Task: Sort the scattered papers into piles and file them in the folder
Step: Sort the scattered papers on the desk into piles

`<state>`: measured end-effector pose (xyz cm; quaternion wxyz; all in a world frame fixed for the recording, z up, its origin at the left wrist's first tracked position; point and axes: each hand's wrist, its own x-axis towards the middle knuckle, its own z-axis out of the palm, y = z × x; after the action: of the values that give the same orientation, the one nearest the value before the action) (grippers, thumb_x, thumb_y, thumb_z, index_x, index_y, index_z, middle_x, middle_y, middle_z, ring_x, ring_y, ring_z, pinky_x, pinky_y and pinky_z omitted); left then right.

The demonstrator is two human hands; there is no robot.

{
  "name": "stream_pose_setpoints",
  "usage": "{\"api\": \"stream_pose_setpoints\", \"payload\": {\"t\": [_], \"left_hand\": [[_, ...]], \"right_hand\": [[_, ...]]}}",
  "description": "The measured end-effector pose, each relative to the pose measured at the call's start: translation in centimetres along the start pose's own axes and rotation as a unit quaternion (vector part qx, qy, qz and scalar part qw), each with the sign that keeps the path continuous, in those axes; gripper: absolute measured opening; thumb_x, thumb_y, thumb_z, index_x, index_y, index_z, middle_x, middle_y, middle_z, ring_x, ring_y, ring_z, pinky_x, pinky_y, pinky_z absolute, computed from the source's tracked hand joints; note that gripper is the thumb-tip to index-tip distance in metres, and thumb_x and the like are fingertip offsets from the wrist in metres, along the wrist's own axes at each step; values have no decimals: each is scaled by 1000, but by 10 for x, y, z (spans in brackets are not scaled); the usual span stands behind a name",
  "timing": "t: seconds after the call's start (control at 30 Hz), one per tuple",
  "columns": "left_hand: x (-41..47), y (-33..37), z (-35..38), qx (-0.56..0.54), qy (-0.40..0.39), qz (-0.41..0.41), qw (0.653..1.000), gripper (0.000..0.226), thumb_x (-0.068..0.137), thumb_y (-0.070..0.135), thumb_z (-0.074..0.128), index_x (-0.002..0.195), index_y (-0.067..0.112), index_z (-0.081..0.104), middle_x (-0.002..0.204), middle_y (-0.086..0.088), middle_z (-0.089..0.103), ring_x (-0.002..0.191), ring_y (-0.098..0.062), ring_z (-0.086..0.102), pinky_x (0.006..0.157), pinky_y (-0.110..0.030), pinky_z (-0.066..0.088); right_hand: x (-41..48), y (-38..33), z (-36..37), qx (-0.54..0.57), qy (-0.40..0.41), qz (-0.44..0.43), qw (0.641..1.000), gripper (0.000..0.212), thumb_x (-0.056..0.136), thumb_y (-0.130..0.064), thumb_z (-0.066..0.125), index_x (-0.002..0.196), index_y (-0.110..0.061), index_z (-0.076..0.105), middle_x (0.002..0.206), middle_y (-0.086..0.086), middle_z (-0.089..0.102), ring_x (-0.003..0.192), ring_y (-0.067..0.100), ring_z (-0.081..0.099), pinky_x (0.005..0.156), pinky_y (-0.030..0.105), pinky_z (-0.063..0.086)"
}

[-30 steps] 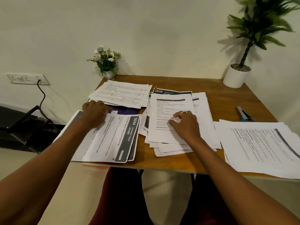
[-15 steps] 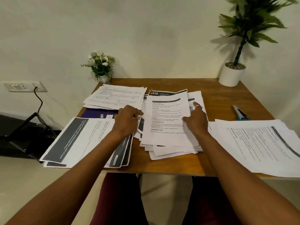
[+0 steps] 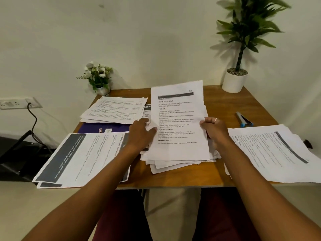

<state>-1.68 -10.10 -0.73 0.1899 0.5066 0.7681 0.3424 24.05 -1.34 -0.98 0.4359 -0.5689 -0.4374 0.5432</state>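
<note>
A printed sheet [image 3: 178, 119] is lifted off the middle pile [image 3: 175, 164], its top edge tilted up. My left hand [image 3: 141, 134] pinches its left edge and my right hand [image 3: 214, 130] grips its right edge. A pile with dark header bars [image 3: 78, 157] lies at the front left. Behind it a pile of table-form sheets [image 3: 114, 110] partly covers the purple folder [image 3: 97, 128]. Another pile [image 3: 274, 153] lies at the right.
The wooden table [image 3: 180, 180] stands against a wall. A small flower pot [image 3: 99, 79] sits at its back left corner, a potted plant [image 3: 238, 77] at the back right. A blue marker [image 3: 243, 120] lies right of centre. A wall socket with a cable [image 3: 22, 103] is at the left.
My left hand came across from the left pile to the middle pile. Both hands took the top sheet by its edges and raised it off the pile.
</note>
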Motion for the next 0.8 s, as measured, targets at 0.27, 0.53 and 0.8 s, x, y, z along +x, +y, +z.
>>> {"api": "stream_pose_setpoints", "payload": {"t": [0.27, 0.53, 0.8], "left_hand": [[-11, 41, 12, -26, -39, 28, 999, 20, 101, 31, 60, 105, 14, 70, 100, 5, 69, 94, -18, 67, 75, -30, 53], [-11, 96, 43, 38, -139, 121, 982, 17, 104, 21, 55, 115, 14, 66, 117, -4, 68, 103, -24, 64, 79, -29, 45], [-36, 127, 89, -304, -359, -118, 875, 38, 96, 23, 70, 131, 17, 58, 116, -4, 76, 104, -28, 74, 97, -54, 56]], "right_hand": [[-8, 7, -40, 74, -25, 17, 997, 22, 96, -4, 61, 114, -15, 66, 113, 4, 76, 101, 27, 73, 78, 41, 62], [-18, -12, -125, 185, 24, -78, 979, 39, 86, -7, 78, 123, -14, 67, 115, 5, 76, 104, 24, 74, 81, 37, 61], [-25, 4, -197, 194, 280, -30, 940, 35, 83, -3, 72, 112, -19, 62, 104, -4, 73, 96, 18, 72, 80, 36, 60]]}}
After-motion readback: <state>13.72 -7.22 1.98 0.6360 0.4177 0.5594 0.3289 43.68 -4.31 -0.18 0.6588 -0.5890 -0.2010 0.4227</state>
